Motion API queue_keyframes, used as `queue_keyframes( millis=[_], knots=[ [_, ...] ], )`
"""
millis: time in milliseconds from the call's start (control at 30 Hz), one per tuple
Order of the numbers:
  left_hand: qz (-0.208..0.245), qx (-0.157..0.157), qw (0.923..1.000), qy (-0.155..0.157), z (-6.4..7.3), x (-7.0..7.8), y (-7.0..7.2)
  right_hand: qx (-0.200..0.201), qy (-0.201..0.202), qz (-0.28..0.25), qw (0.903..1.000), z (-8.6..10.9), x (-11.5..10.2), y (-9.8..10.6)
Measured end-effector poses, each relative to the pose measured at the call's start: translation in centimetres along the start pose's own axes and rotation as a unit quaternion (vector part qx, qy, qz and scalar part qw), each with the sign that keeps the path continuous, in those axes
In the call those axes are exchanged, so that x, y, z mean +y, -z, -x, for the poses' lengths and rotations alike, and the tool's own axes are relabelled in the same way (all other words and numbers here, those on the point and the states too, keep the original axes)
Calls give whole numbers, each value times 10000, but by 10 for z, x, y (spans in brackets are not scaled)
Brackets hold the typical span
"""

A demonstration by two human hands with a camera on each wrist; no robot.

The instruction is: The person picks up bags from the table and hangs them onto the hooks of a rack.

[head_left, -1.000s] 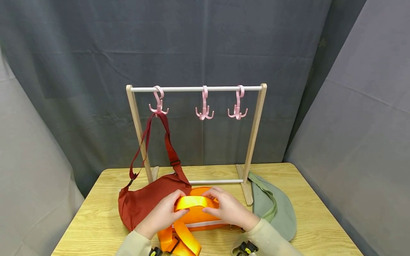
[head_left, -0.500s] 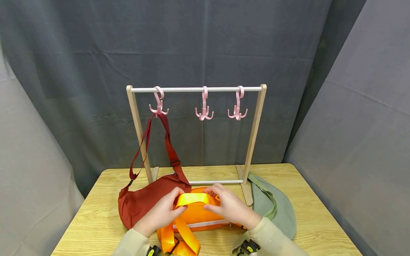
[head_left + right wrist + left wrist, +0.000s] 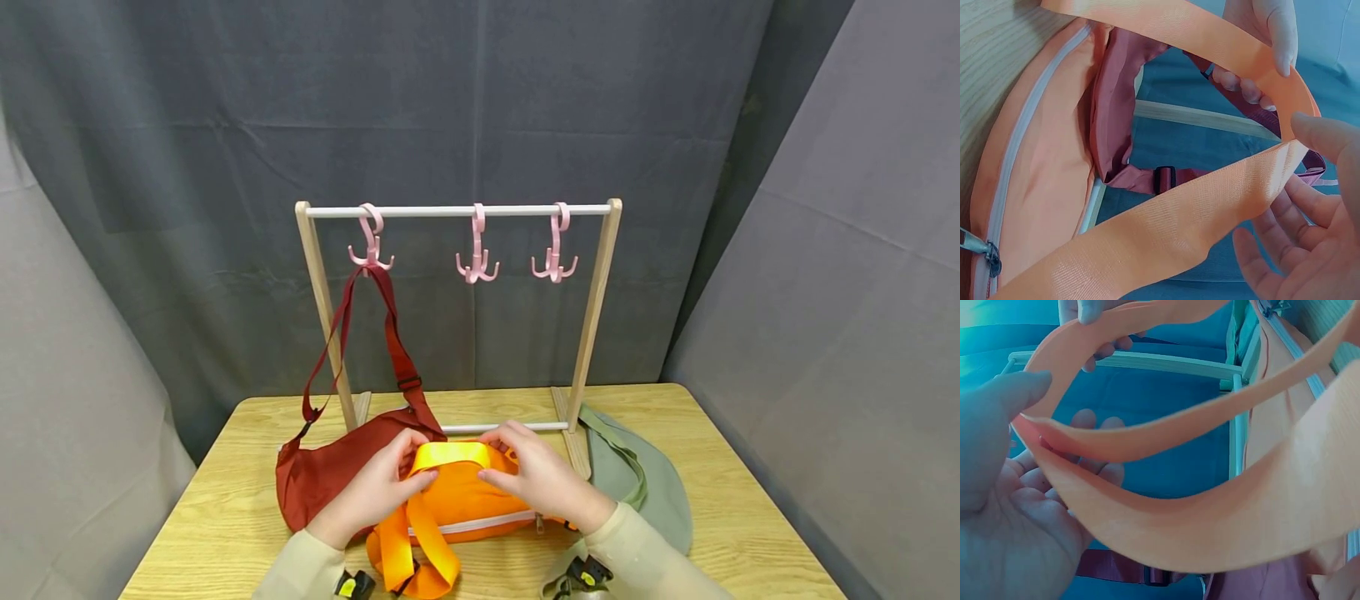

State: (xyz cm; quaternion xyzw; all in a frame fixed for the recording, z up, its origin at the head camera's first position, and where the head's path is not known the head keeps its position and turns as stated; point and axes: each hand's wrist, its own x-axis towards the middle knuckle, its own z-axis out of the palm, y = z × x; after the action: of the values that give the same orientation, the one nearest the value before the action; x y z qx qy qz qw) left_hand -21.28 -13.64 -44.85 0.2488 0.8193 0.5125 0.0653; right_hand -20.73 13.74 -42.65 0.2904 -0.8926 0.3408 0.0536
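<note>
An orange bag (image 3: pixel 480 493) with a white zipper lies at the middle front of the table. Above its top edge, its wide orange strap (image 3: pixel 452 452) is stretched in a loop between both hands. My left hand (image 3: pixel 375 490) pinches the strap on the left, thumb on one side and fingers behind, as the left wrist view shows with the folded strap (image 3: pixel 1185 537). On the other side, my right hand (image 3: pixel 543 477) pinches the strap; in the right wrist view its thumb presses the webbing (image 3: pixel 1147 250). Loose strap ends (image 3: pixel 420 542) hang in front of the bag.
A white-barred wooden rack (image 3: pixel 600 300) stands behind, carrying a left pink hook (image 3: pixel 371 237), a middle pink hook (image 3: pixel 477 250) and a right pink hook (image 3: pixel 555 250). A red bag (image 3: pixel 330 479) hangs by its strap from the left one. A grey-green bag (image 3: pixel 660 492) lies at right.
Both hands have risen slightly, lifting the orange strap loop higher over the bag. The dangling strap end has drawn a little left and up.
</note>
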Motion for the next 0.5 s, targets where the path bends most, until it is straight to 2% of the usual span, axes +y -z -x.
queue_keyframes(
  millis=[267,500],
  knots=[
    [209,37,9997,140,-1,8,3,25,76,30,10000,0,-1,4],
    [99,67,9999,55,-1,18,6,83,204,-33,9998,-3,-3,10]
  ],
)
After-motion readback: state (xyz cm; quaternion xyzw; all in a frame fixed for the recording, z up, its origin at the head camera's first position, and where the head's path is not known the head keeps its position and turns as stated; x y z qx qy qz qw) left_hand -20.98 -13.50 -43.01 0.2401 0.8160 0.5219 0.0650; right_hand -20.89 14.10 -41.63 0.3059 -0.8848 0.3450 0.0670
